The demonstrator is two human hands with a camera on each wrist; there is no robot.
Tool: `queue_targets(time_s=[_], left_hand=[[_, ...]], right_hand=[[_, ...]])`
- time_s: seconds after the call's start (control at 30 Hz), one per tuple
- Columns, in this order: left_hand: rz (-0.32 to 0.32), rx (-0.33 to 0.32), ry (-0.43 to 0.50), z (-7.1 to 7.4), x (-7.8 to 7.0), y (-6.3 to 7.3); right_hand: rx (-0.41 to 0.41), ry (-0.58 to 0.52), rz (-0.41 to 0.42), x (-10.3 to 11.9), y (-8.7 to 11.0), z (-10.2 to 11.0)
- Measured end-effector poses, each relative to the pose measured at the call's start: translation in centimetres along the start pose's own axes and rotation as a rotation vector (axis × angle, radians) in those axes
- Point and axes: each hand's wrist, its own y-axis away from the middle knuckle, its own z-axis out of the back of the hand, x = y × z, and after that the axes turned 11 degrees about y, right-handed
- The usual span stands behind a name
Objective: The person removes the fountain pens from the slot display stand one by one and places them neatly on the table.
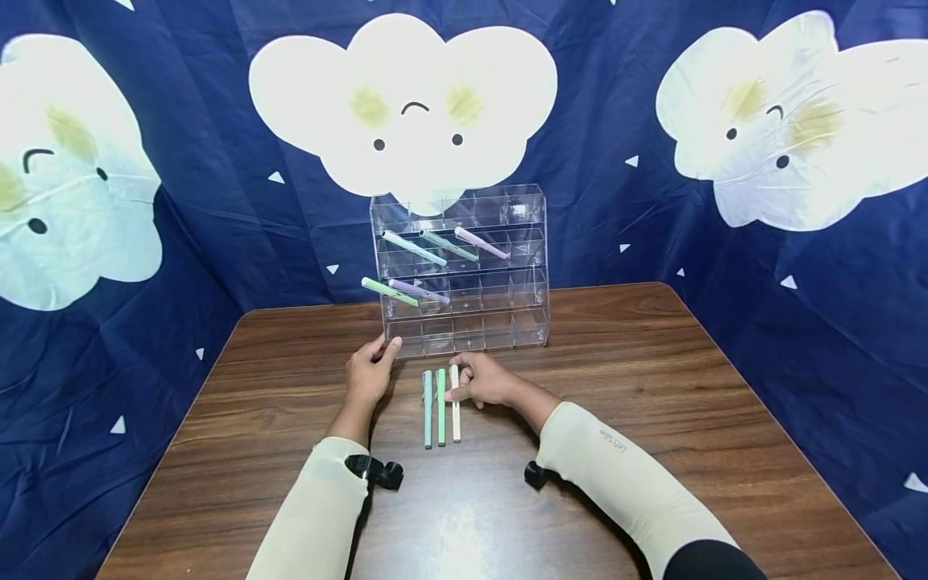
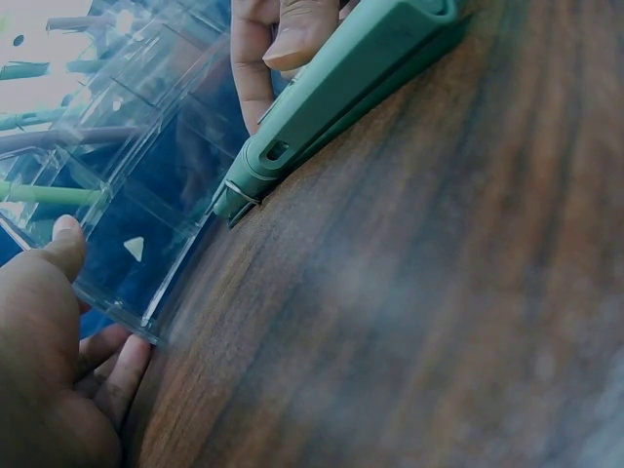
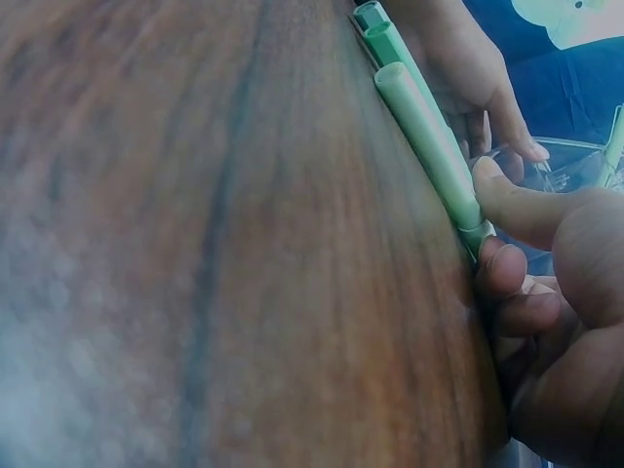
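Observation:
A clear tiered pen rack (image 1: 482, 330) stands at the back of the table. My left hand (image 1: 368, 374) grips its lower left corner, thumb on one side and fingers low on the other (image 2: 39, 361). In front of the rack lie three capped pens side by side: a blue pen (image 1: 428, 411), a green pen (image 1: 441, 411) and a white pen (image 1: 456, 423). With thumb and fingers, my right hand (image 1: 487, 379) pinches the white pen near its clip end. In the right wrist view that pen (image 3: 424, 136) looks pale green and lies along the wood.
Several pens lean in the rack's compartments: a light blue pen (image 1: 413, 248), a teal one (image 1: 451, 246) and a pink one (image 1: 482, 242) above, a green one (image 1: 390, 291) and a purple one (image 1: 420, 291) below. A blue curtain (image 1: 602, 242) hangs behind the wooden table (image 1: 652, 387).

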Motion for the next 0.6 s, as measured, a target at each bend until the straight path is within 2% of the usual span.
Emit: queue_targets(time_s=[0.6], left_hand=[[0.001,-0.009,-0.002,-0.06,-0.12,0.05]], right_hand=[[0.027,-0.05,-0.002,-0.12,-0.09,0.33]])
